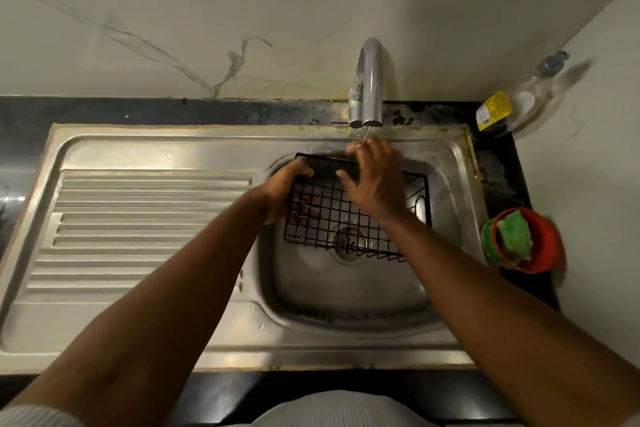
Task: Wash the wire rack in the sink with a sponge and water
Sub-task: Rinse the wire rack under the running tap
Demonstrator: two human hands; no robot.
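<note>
At far left lies the ribbed drainboard (138, 229) of the steel sink (346, 298). Your left grip (284, 191) reaches in over it and holds the black wire rack (332, 218) by its left edge, with the thumb on top and the fingers curled beneath, showing through the mesh. The rack sits inside the sink basin, over the round drain (348, 241). Your right grip (375, 184) is wide, fingers spread over the rack's far edge, fingertips under a thin stream of water (365, 133) from the curved faucet (370, 80). Whether it presses on the wire cannot be told. Further right, on the dark desk (498, 180), a green sponge (514, 236) sits in a red bowl (543, 246) — well apart from both grips. A clear bottle (512, 104) with a yellow label is in the back right corner.
</note>
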